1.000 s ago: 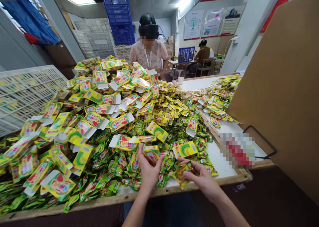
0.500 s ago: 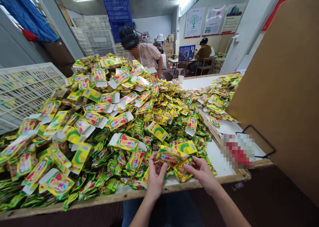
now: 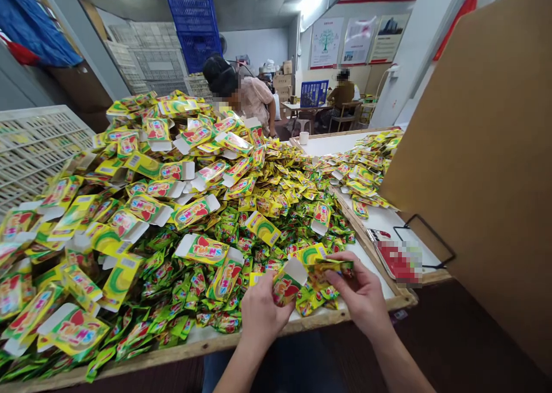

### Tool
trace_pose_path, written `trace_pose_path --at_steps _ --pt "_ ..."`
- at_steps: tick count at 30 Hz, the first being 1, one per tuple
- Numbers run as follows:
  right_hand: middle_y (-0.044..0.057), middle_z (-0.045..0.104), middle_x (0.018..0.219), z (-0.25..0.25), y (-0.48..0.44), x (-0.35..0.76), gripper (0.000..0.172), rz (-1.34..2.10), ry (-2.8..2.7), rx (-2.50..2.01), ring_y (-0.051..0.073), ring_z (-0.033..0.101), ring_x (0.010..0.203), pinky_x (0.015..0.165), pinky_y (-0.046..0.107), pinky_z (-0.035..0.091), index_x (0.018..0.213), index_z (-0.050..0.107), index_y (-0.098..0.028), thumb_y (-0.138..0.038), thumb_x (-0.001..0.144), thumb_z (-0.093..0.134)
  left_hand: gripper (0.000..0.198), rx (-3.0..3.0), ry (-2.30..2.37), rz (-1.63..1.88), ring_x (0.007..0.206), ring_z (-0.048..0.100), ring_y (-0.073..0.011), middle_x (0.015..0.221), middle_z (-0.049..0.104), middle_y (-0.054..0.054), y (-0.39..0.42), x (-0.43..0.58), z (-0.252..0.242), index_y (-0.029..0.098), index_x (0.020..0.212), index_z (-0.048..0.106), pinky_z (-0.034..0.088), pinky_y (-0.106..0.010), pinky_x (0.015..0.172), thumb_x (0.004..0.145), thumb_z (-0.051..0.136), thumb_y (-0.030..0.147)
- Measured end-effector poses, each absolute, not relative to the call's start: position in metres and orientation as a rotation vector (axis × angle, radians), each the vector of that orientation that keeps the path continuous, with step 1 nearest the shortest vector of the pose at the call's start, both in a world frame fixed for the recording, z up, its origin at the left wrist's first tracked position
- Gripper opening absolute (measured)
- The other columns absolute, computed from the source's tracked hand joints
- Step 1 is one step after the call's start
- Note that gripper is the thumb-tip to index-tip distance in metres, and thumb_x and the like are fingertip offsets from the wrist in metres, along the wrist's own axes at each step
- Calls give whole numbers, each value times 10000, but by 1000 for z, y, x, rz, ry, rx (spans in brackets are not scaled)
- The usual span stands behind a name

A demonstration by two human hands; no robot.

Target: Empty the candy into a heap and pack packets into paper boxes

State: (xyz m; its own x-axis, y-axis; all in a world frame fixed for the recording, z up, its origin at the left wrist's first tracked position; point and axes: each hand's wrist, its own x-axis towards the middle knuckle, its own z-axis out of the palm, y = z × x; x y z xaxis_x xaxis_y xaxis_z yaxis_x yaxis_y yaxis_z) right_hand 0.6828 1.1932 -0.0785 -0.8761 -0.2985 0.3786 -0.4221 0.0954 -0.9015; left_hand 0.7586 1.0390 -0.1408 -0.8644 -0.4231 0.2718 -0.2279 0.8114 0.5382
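My left hand (image 3: 262, 311) is closed around a small yellow-green candy carton (image 3: 286, 285), whose white end flap stands open toward the right. Between the thumb and fingers of my right hand (image 3: 364, 294) is a yellow sachet (image 3: 322, 273), close beside the carton's open end. Both hands are above the front edge of the table. Just behind them lie another carton (image 3: 313, 254) and loose green sachets (image 3: 317, 302). Cartons with open flaps, such as one printed TWINS (image 3: 202, 249), rest on the heap to the left.
A large pile of green sachets (image 3: 166, 301) and cartons covers the left side, against a white crate (image 3: 38, 151). A wooden strip (image 3: 351, 212) divides the table. Right of it lie a phone (image 3: 383, 252), a black metal frame (image 3: 448, 249) and a tall cardboard sheet (image 3: 483, 151). A co-worker (image 3: 259, 96) leans behind the pile.
My left hand has turned the carton so its open flap faces right. The right hand has lifted the yellow sachet up from the table to the carton's end. The view has shifted slightly right.
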Motion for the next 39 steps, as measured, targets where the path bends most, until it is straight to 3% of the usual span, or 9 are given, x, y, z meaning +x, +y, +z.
trace_pose_path --at_steps 7,13,16,19,22,26,30,35,39 --pt "48 649 866 -73 1174 689 124 1499 -2188 938 163 631 813 713 262 521 919 668 -222 -218 804 622 434 441 -2470 -641 707 691 -231 830 715 -43 1042 765 -132 183 1023 543 531 -304 585 667 666 399" --pt "15 684 771 -55 1182 681 110 1487 -2625 1183 160 629 698 644 268 493 845 692 -225 -227 738 666 320 171 -2343 -501 682 678 -207 790 698 -48 1037 763 -134 191 972 546 538 -292 588 697 628 334" --pt "2 675 750 -61 1176 678 252 1687 -2657 994 149 612 634 587 259 488 923 656 -217 -236 676 708 361 115 -2314 -588 735 685 -192 847 700 -52 1039 762 -133 187 1041 527 552 -272 619 724 621 331" --pt "19 659 804 -76 1168 679 310 1911 -2418 777 157 623 685 612 266 513 926 625 -210 -333 668 744 426 198 -2284 -645 764 695 -201 883 707 -72 1042 761 -131 168 1069 510 564 -271 630 712 642 362" --pt "45 668 822 -86 1166 681 233 1731 -2243 738 199 630 796 713 332 511 840 661 -226 -417 718 713 452 226 -2289 -707 792 700 -212 909 713 -79 1044 761 -127 172 1058 514 572 -280 640 688 669 379" --pt "30 718 839 -84 1172 683 169 1326 -2299 950 302 555 1105 992 559 307 843 710 -306 -451 777 655 455 262 -2306 -765 792 703 -212 925 715 -77 1042 761 -121 176 1064 521 572 -286 634 691 671 388" --pt "36 708 1024 -74 1177 684 238 1243 -2627 1226 325 486 1208 1061 634 117 977 703 -333 -448 776 651 440 302 -2365 -834 739 702 -228 867 717 -65 1042 760 -120 175 1042 546 567 -314 607 705 642 442" --pt "39 702 823 -73 1169 679 167 1448 -2851 1218 256 608 942 1047 545 260 709 697 -217 -383 727 686 376 316 -2393 -993 812 687 -236 909 705 -72 1046 760 -118 186 1033 566 558 -329 686 684 633 307" --pt "69 706 857 -77 1168 671 323 2031 -2722 972 216 620 820 812 379 478 839 702 -178 -478 742 634 560 323 -2254 -1373 982 632 -225 1149 620 -108 1039 764 -108 186 1203 468 534 -351 818 726 653 413"
